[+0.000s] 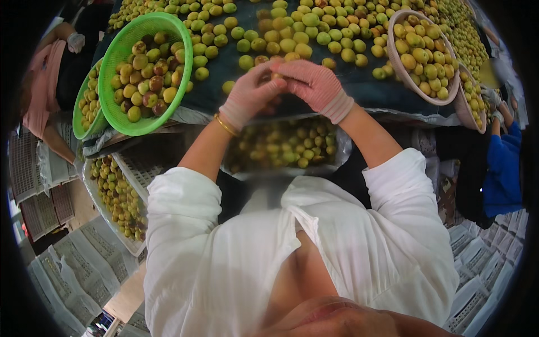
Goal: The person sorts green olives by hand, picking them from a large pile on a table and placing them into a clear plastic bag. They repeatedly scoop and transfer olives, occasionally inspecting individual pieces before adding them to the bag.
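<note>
My left hand [252, 92] and my right hand [315, 86] wear pink-and-white knitted gloves and meet above the table's near edge. Their fingers curve towards each other, the right fingertips over the left. A sliver of a yellowish fruit [276, 76] shows between them; whether either hand grips it is hidden. Just beyond lie loose green-yellow fruits [288, 44], apparently jujubes, some with brown-red patches, on a dark cloth [353, 90]. Below my hands, a plastic-lined container [343, 145] holds more fruit, partly blurred.
A bright green basket [188, 63] of browner fruit leans at the left, another green basket [76, 113] behind it. Pink baskets [396, 63] of yellow fruit stand at the right. A lined white crate [137, 249] sits lower left. Co-workers' gloved hands [76, 42] [490, 97] appear on both sides.
</note>
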A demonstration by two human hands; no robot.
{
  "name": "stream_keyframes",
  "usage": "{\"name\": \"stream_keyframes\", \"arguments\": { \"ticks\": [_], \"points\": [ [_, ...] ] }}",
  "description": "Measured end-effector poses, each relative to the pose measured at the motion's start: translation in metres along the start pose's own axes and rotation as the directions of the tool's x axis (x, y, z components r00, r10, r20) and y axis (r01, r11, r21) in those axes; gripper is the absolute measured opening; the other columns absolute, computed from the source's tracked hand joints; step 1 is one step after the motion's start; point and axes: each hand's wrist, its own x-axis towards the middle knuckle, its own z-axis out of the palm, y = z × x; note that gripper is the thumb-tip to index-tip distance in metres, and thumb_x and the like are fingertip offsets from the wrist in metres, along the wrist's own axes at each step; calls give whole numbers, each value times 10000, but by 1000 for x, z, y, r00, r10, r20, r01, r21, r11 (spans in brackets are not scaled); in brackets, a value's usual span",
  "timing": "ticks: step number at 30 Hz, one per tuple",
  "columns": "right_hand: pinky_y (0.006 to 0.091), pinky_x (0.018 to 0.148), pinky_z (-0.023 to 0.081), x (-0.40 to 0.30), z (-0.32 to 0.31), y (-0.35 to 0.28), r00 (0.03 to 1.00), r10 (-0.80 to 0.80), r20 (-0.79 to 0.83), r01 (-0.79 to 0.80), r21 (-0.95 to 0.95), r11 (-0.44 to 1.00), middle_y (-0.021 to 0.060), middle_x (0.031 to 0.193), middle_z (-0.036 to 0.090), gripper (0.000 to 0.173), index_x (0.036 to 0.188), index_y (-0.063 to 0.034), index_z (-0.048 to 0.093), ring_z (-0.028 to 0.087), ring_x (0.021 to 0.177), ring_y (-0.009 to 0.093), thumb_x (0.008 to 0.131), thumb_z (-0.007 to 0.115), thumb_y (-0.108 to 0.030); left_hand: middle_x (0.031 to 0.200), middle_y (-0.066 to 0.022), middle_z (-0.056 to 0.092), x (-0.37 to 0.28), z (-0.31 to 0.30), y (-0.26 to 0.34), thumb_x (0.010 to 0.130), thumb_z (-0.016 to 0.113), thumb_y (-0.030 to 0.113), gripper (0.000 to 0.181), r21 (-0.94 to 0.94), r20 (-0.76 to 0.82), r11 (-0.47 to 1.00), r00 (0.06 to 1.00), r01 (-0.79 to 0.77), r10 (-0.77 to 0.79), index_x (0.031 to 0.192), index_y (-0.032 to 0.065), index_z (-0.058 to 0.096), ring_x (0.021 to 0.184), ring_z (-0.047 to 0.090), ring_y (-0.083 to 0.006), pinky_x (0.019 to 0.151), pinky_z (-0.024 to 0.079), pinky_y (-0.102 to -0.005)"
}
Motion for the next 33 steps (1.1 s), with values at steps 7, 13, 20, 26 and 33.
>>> {"name": "stream_keyframes", "arguments": {
  "ticks": [7, 13, 20, 26, 33],
  "points": [
    [351, 853, 542, 4, -11, -8, 1000, 0, 4, -1, 15, 1000, 113, 1167, 665, 380, 1271, -136, 619, 670, 989, 301, 893, 633, -98, 990, -69, 686, -16, -8, 8, 905, 677, 148, 528, 18, -89, 994, 990, -111, 112, 1392, 86, 484, 677, 603, -78, 528, 510, -204],
    [344, 814, 529, -12, -59, 40, 996, 78, -45, -90, -433, 897, 100, 1076, 659, 277, 1179, -116, 654, 651, 929, 280, 905, 617, -99, 1012, -107, 700, -42, -86, 79, 916, 679, 127, 461, 408, -353, 782, 708, -471, 611, 1345, 57, 526, 706, 621, -92, 563, 530, -206],
    [362, 785, 534, -18, -46, 54, 993, 81, -90, -113, -464, 878, 42, 1009, 656, 192, 1091, -174, 689, 648, 930, 267, 915, 614, -164, 1179, -96, 665, -25, -189, 111, 954, 634, 311, 446, 905, 29, -246, 527, 348, 850, 1357, 137, 555, 920, 653, -173, 818, 534, -325],
    [332, 782, 524, -19, -50, 50, 979, 113, -169, -173, -398, 901, 88, 1012, 679, 196, 1071, -87, 698, 659, 923, 272, 893, 620, -57, 1078, -98, 703, 86, -84, 89, 949, 591, 396, 391, 928, -70, 355, 887, -109, 456, 1296, 215, 610, 978, 668, -289, 843, 529, -390],
    [334, 759, 541, -18, -48, 51, 979, 58, -198, -119, -310, 943, 53, 1007, 685, 166, 1047, -147, 711, 666, 893, 259, 898, 640, -136, 1183, -97, 673, 170, -43, 32, 916, 625, 289, 378, 992, -127, 40, 971, 122, 203, 1282, 202, 592, 1087, 634, -309, 924, 517, -394]
  ]
}}
